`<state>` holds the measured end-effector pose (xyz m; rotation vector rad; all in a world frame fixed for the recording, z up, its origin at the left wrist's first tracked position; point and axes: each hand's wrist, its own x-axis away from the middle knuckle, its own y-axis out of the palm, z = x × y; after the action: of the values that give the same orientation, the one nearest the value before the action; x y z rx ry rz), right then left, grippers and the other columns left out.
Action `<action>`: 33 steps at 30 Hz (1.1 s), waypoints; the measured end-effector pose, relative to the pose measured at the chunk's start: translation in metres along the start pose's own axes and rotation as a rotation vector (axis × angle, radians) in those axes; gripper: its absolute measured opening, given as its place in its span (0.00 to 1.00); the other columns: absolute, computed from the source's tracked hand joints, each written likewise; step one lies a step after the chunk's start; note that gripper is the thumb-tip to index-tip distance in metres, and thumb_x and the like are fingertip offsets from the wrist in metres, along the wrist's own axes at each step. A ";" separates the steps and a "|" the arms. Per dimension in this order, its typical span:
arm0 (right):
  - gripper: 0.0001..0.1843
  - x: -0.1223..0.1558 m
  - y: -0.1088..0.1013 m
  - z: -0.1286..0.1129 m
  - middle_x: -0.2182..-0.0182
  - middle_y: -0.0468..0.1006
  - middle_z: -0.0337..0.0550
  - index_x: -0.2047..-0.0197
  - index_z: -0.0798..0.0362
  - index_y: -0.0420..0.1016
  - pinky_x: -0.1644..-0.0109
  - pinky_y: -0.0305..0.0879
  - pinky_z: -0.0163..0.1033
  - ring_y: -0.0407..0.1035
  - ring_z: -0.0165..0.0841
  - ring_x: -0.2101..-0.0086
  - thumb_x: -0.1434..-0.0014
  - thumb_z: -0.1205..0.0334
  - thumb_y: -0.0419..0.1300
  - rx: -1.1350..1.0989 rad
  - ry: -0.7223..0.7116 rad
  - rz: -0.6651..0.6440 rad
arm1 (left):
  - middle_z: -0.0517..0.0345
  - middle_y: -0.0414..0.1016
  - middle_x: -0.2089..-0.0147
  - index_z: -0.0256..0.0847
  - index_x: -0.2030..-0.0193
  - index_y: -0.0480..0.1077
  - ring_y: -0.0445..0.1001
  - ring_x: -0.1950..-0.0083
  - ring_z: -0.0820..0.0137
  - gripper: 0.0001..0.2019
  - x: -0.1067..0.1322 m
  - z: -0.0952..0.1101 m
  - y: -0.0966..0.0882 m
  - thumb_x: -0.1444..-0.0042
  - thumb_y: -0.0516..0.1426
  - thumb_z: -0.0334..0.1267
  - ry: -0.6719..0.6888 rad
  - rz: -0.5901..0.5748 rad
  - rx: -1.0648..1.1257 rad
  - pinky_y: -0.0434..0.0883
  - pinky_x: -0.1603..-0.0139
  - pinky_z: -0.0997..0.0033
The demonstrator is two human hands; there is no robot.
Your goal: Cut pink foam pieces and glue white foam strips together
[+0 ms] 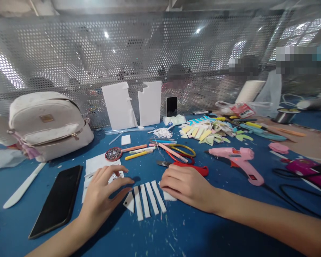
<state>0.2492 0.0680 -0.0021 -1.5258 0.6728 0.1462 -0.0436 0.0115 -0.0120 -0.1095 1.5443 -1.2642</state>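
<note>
Several narrow white foam strips (146, 201) lie side by side on the blue table, slightly fanned. At their left end is a pointed white piece (128, 202) with a dark dot. My left hand (105, 191) hovers beside that piece, fingers curved and apart with nothing between them. My right hand (188, 185) rests at the right end of the row, fingers together and bent down over a white foam piece (169, 196), which they partly hide. Behind the right hand are red-handled scissors (203, 170). White paper (92, 165) lies partly beneath my left hand.
A black phone (57, 200) and white knife (25, 185) lie left, before a white backpack (49, 125). A pink glue gun (237, 159) with a cord sits right. Markers (139, 154), paper scraps (205, 130) and two white boards (120, 105) stand or lie behind.
</note>
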 end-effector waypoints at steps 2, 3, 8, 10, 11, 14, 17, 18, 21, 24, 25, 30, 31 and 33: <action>0.17 0.000 -0.001 -0.001 0.64 0.80 0.46 0.58 0.56 0.77 0.58 0.67 0.37 0.71 0.34 0.64 0.24 0.63 0.49 0.001 0.003 0.003 | 0.55 0.72 0.48 0.49 0.55 0.75 0.70 0.55 0.62 0.06 0.000 0.001 0.001 0.33 0.59 0.32 0.000 0.001 0.005 0.63 0.56 0.62; 0.17 0.000 -0.001 -0.001 0.64 0.80 0.46 0.59 0.56 0.77 0.58 0.67 0.37 0.71 0.34 0.64 0.24 0.63 0.48 0.000 0.003 0.005 | 0.55 0.72 0.48 0.49 0.55 0.75 0.70 0.55 0.62 0.06 0.000 0.001 0.001 0.34 0.59 0.31 0.000 0.002 0.008 0.63 0.56 0.62; 0.18 -0.001 0.000 -0.001 0.65 0.80 0.46 0.58 0.56 0.78 0.58 0.66 0.38 0.71 0.34 0.64 0.24 0.62 0.48 -0.007 0.009 0.013 | 0.55 0.73 0.49 0.48 0.59 0.74 0.71 0.55 0.63 0.07 -0.002 0.002 0.001 0.34 0.59 0.30 -0.008 -0.003 0.025 0.63 0.55 0.61; 0.17 -0.001 0.000 -0.001 0.65 0.80 0.46 0.58 0.55 0.77 0.58 0.66 0.38 0.71 0.34 0.64 0.24 0.62 0.48 -0.011 0.014 0.016 | 0.55 0.72 0.49 0.48 0.60 0.74 0.71 0.54 0.63 0.07 -0.001 0.003 0.001 0.34 0.59 0.29 -0.006 -0.009 0.037 0.64 0.54 0.61; 0.17 -0.001 0.000 -0.001 0.65 0.80 0.46 0.59 0.55 0.77 0.58 0.66 0.38 0.71 0.34 0.64 0.24 0.62 0.48 -0.015 0.018 0.017 | 0.55 0.72 0.49 0.48 0.60 0.74 0.71 0.53 0.62 0.08 -0.001 0.003 0.000 0.34 0.58 0.29 -0.004 -0.011 0.044 0.64 0.54 0.61; 0.17 0.000 0.000 0.000 0.65 0.79 0.46 0.60 0.55 0.77 0.59 0.65 0.38 0.71 0.34 0.64 0.24 0.62 0.49 -0.026 0.035 0.018 | 0.54 0.72 0.49 0.48 0.59 0.75 0.71 0.51 0.62 0.09 0.001 0.006 -0.002 0.34 0.58 0.28 0.003 -0.014 0.065 0.64 0.52 0.60; 0.17 0.000 -0.002 0.000 0.66 0.79 0.45 0.61 0.55 0.77 0.60 0.65 0.37 0.70 0.34 0.65 0.24 0.62 0.49 -0.038 0.045 0.015 | 0.54 0.72 0.49 0.48 0.59 0.76 0.71 0.51 0.61 0.10 0.003 0.010 -0.005 0.34 0.57 0.27 -0.002 -0.017 0.079 0.64 0.52 0.60; 0.17 0.001 -0.002 0.000 0.66 0.79 0.45 0.61 0.55 0.77 0.60 0.64 0.37 0.70 0.34 0.65 0.24 0.62 0.49 -0.042 0.049 0.013 | 0.54 0.73 0.49 0.48 0.59 0.76 0.71 0.50 0.61 0.11 0.004 0.011 -0.006 0.34 0.56 0.27 -0.005 -0.017 0.081 0.65 0.52 0.60; 0.17 0.004 -0.001 0.002 0.65 0.79 0.45 0.60 0.55 0.76 0.60 0.64 0.37 0.70 0.33 0.65 0.24 0.61 0.49 -0.046 0.062 -0.002 | 0.53 0.74 0.49 0.47 0.59 0.76 0.72 0.50 0.60 0.12 0.007 0.012 -0.008 0.35 0.55 0.26 -0.006 -0.030 0.075 0.66 0.52 0.59; 0.16 0.007 -0.001 0.005 0.64 0.79 0.45 0.59 0.55 0.76 0.59 0.64 0.37 0.69 0.34 0.64 0.24 0.63 0.49 -0.038 0.064 -0.037 | 0.54 0.76 0.50 0.48 0.58 0.76 0.72 0.52 0.61 0.13 0.011 0.010 -0.008 0.36 0.56 0.24 0.004 -0.052 0.045 0.65 0.52 0.59; 0.16 0.009 -0.001 0.006 0.64 0.79 0.45 0.58 0.55 0.77 0.59 0.64 0.37 0.69 0.34 0.64 0.24 0.63 0.49 -0.033 0.062 -0.049 | 0.54 0.77 0.50 0.47 0.58 0.76 0.72 0.52 0.61 0.12 0.012 0.009 -0.007 0.36 0.56 0.24 0.021 -0.054 0.023 0.65 0.51 0.58; 0.16 0.013 -0.003 0.010 0.64 0.79 0.46 0.59 0.55 0.76 0.60 0.61 0.38 0.68 0.35 0.64 0.25 0.66 0.48 0.032 0.025 -0.059 | 0.55 0.82 0.52 0.43 0.56 0.77 0.73 0.54 0.60 0.12 0.023 0.003 -0.004 0.33 0.54 0.25 0.165 -0.073 -0.114 0.63 0.48 0.55; 0.16 0.013 -0.004 0.011 0.65 0.79 0.46 0.60 0.55 0.76 0.61 0.61 0.39 0.68 0.34 0.64 0.26 0.68 0.48 0.051 0.009 -0.061 | 0.55 0.82 0.52 0.43 0.56 0.77 0.74 0.54 0.60 0.12 0.025 0.002 -0.004 0.32 0.54 0.25 0.191 -0.083 -0.137 0.63 0.47 0.53; 0.15 0.013 -0.005 0.012 0.65 0.78 0.45 0.62 0.55 0.75 0.62 0.59 0.39 0.67 0.34 0.65 0.27 0.71 0.49 0.088 -0.013 -0.076 | 0.55 0.83 0.52 0.42 0.54 0.78 0.74 0.53 0.59 0.13 0.030 -0.001 -0.005 0.31 0.52 0.26 0.250 -0.100 -0.181 0.62 0.45 0.51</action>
<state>0.2663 0.0749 -0.0055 -1.4622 0.6025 0.0681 -0.0591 -0.0086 -0.0281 -0.1516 1.8885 -1.2495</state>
